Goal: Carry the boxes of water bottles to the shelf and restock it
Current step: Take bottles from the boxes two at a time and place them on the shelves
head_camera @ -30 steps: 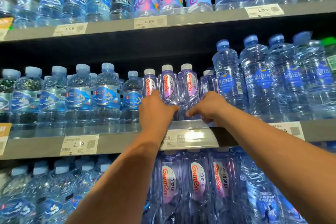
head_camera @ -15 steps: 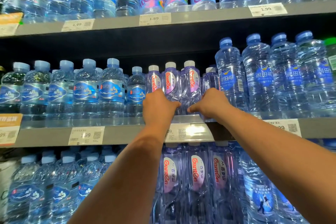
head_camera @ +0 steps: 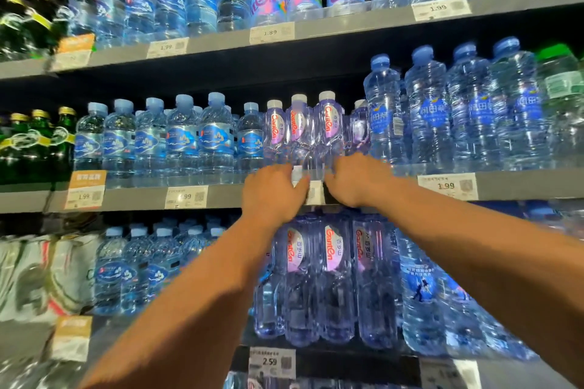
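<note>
Both hands reach up to the middle grey metal shelf (head_camera: 221, 196), where a short row of small clear violet plastic water bottles with white caps and red-lettered labels (head_camera: 300, 133) stands upright at the front edge, long axes vertical. The left hand (head_camera: 273, 189) lies just below and left of the row; the right hand (head_camera: 357, 178) lies just below and right of it, about equally near. The bottles sit directly ahead of and slightly above the fingertips, between the two hands. Each grip is curled, fingers bent toward the bottle bases at the shelf lip, but motion blur hides whether either one clasps a bottle or only presses against it, so I cannot tell.

Pale blue capped bottles (head_camera: 183, 139) crowd the left flank and taller clear blue bottles (head_camera: 426, 110) the right, leaving little room sideways. The white price tag (head_camera: 313, 191) on the shelf rail shows between the hands. The shelf above hangs low over the caps, so any lift looks tight. Larger violet bottles (head_camera: 328, 278) fill the shelf below, behind the forearms.
</note>
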Demonstrator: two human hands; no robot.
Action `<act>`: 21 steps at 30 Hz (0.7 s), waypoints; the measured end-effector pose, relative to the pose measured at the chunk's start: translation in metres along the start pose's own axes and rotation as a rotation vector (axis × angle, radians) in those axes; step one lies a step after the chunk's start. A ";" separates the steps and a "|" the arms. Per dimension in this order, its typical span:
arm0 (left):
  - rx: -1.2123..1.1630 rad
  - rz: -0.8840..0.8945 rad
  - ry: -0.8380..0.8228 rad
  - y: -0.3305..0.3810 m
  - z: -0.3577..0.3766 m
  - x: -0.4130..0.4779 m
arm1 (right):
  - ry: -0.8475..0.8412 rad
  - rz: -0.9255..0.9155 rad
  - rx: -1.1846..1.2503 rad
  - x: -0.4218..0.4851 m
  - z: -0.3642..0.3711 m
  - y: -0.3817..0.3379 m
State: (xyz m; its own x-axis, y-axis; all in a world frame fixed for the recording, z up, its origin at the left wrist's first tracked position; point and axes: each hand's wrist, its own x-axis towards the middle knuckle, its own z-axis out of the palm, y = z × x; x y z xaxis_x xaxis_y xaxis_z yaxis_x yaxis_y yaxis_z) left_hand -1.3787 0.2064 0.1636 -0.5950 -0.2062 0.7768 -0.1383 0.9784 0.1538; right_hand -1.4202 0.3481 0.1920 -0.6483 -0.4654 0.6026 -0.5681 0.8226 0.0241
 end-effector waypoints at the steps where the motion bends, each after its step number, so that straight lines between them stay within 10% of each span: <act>1: -0.001 0.010 -0.007 0.000 -0.002 -0.006 | 0.001 0.002 -0.028 -0.006 0.001 -0.001; 21: -0.013 -0.015 -0.357 -0.074 -0.074 -0.194 | -0.334 0.158 -0.010 -0.174 0.024 -0.132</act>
State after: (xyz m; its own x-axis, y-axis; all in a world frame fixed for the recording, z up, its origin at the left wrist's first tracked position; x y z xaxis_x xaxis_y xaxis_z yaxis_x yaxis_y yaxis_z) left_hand -1.1946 0.1752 0.0468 -0.8326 -0.2113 0.5120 -0.1409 0.9748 0.1731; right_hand -1.2443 0.3125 0.0645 -0.8583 -0.4122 0.3058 -0.4440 0.8952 -0.0395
